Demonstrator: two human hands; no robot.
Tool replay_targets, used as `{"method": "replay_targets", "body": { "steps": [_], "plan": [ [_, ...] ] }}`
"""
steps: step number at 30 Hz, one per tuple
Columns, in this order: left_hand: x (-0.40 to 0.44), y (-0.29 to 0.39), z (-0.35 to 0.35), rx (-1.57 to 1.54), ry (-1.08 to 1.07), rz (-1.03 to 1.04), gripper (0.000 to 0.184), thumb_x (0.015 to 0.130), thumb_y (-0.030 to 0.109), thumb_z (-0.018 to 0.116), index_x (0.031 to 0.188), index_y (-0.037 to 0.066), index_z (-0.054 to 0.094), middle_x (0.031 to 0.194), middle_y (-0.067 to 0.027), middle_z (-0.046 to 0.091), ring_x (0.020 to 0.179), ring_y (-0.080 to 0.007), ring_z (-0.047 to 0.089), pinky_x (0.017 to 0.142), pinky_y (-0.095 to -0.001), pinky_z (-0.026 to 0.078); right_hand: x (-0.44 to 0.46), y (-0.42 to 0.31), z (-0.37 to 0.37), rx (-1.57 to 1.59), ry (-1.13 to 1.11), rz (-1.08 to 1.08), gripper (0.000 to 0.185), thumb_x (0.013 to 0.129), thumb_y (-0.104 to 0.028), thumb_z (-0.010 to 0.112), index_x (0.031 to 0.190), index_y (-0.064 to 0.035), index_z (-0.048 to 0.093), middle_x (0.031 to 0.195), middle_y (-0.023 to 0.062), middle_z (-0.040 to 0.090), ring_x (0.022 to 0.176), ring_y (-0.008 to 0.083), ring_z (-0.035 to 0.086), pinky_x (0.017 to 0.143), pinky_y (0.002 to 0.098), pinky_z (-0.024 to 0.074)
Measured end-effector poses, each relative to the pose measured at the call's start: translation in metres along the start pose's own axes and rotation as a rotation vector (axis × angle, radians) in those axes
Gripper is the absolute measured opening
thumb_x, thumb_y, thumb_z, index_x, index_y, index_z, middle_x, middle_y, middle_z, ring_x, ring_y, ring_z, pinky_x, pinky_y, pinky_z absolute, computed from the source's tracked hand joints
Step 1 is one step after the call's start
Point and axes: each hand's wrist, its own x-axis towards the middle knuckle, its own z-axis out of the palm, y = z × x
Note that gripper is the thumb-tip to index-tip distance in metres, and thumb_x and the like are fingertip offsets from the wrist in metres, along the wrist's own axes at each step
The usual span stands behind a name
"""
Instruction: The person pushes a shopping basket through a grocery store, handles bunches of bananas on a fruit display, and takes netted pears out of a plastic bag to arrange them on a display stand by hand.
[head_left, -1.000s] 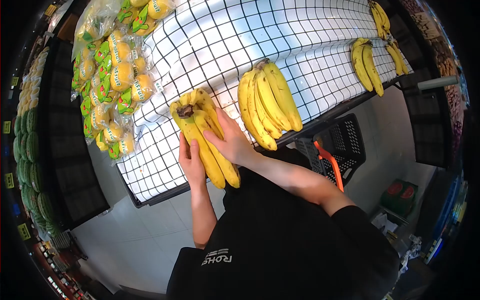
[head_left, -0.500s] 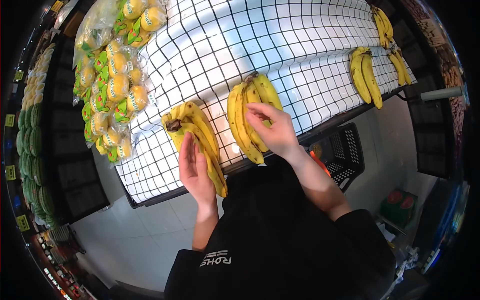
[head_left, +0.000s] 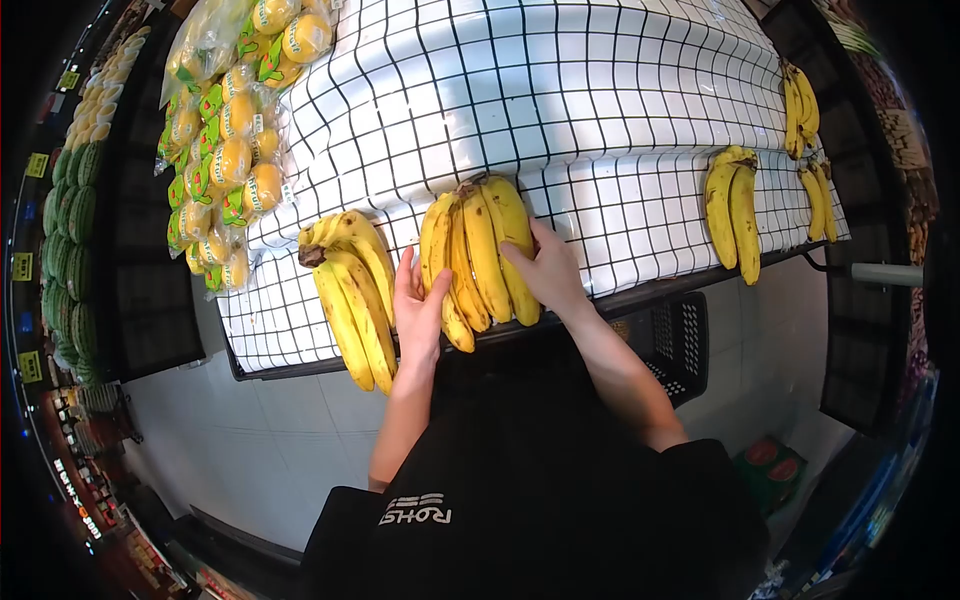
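A speckled banana bunch (head_left: pixel 483 255) lies at the front of the display between both hands. My left hand (head_left: pixel 418 310) is at its left side, thumb on the leftmost banana and fingers beside it. On the right side, my right hand (head_left: pixel 548 270) rests its thumb on the outer banana, with its fingers behind that edge. Another banana bunch (head_left: pixel 350 290), its brown stem to the upper left, lies to the left, untouched. Both bunches rest on the white cloth with a black grid (head_left: pixel 600 110).
Bagged yellow fruit (head_left: pixel 235 160) is at the upper left. Smaller bananas (head_left: pixel 733 215) lie at the right. A black basket (head_left: pixel 685 340) stands below the display's black front edge (head_left: pixel 640 290). Green melons (head_left: pixel 72 250) line a far-left shelf.
My left hand has left the left bunch for the middle one. Both hands now hold the middle bunch's sides, and the view has shifted.
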Motion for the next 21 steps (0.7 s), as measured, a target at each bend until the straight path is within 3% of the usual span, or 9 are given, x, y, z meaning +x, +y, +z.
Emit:
{"method": "replay_targets", "body": {
  "steps": [3, 4, 8, 10, 13, 14, 21],
  "plan": [
    [0.01, -0.003, 0.0, -0.013, 0.0, -0.022, 0.066, 0.091, -0.002, 0.064, 0.147, -0.005, 0.029, 0.134, -0.0158, 0.055, 0.116, -0.0184, 0.058, 0.099, -0.0295, 0.047, 0.002, 0.01, 0.009, -0.007, 0.085, -0.053, 0.046, 0.084, -0.024, 0.073, 0.119, 0.0039, 0.061, 0.099, 0.0187, 0.07, 0.09, 0.031, 0.068, 0.083, 0.037, 0.0524],
    [0.011, -0.004, 0.001, 0.001, -0.014, -0.016, 0.064, 0.09, -0.002, 0.065, 0.146, -0.004, 0.034, 0.129, -0.0136, 0.059, 0.112, -0.0172, 0.06, 0.096, -0.0287, 0.049, 0.002, 0.012, 0.011, -0.028, 0.079, -0.055, 0.049, 0.083, -0.024, 0.073, 0.121, 0.0031, 0.06, 0.106, 0.0206, 0.068, 0.097, 0.0331, 0.067, 0.086, 0.0377, 0.0518],
    [0.008, -0.003, 0.004, 0.051, 0.009, 0.019, 0.06, 0.089, -0.001, 0.067, 0.142, -0.004, 0.041, 0.125, -0.0114, 0.061, 0.108, -0.0163, 0.062, 0.091, -0.0281, 0.052, -0.003, 0.012, 0.008, 0.013, 0.039, -0.108, 0.061, 0.085, -0.03, 0.071, 0.131, 0.0051, 0.051, 0.116, 0.0252, 0.063, 0.106, 0.0389, 0.063, 0.09, 0.0429, 0.0501],
    [0.009, -0.004, 0.002, -0.002, 0.012, -0.001, 0.055, 0.09, -0.002, 0.065, 0.141, -0.003, 0.043, 0.124, -0.0111, 0.062, 0.107, -0.0159, 0.063, 0.09, -0.0288, 0.053, -0.002, 0.021, 0.01, 0.35, -0.085, -0.117, 0.068, 0.086, -0.029, 0.072, 0.137, 0.006, 0.045, 0.126, 0.0254, 0.059, 0.115, 0.0351, 0.061, 0.096, 0.0395, 0.048],
    [0.009, -0.006, -0.003, -0.09, -0.013, -0.033, 0.048, 0.092, -0.001, 0.062, 0.138, -0.003, 0.047, 0.123, -0.0105, 0.063, 0.105, -0.0159, 0.064, 0.09, -0.0291, 0.053, -0.004, 0.027, 0.017, 0.53, -0.144, -0.164, 0.077, 0.086, -0.028, 0.073, 0.144, 0.0074, 0.036, 0.136, 0.0245, 0.052, 0.125, 0.0305, 0.054, 0.103, 0.0364, 0.0432],
    [0.009, -0.008, -0.004, -0.112, -0.008, -0.04, 0.042, 0.094, -0.001, 0.059, 0.135, -0.002, 0.049, 0.122, -0.0104, 0.064, 0.105, -0.016, 0.064, 0.09, -0.0294, 0.054, -0.004, 0.028, 0.016, 0.524, -0.178, -0.171, 0.082, 0.087, -0.028, 0.073, 0.146, 0.0082, 0.029, 0.142, 0.0232, 0.047, 0.131, 0.0278, 0.047, 0.108, 0.0351, 0.0385],
    [-0.002, -0.002, 0.015, -0.18, 0.009, -0.07, 0.043, 0.096, -0.001, 0.057, 0.137, -0.003, 0.047, 0.126, -0.0111, 0.062, 0.109, -0.0174, 0.063, 0.093, -0.031, 0.053, -0.003, 0.006, -0.01, 0.666, -0.247, -0.141, 0.079, 0.091, -0.021, 0.068, 0.15, 0.0068, 0.022, 0.148, 0.0189, 0.039, 0.136, 0.0235, 0.04, 0.111, 0.0334, 0.0332]
  ]
}}
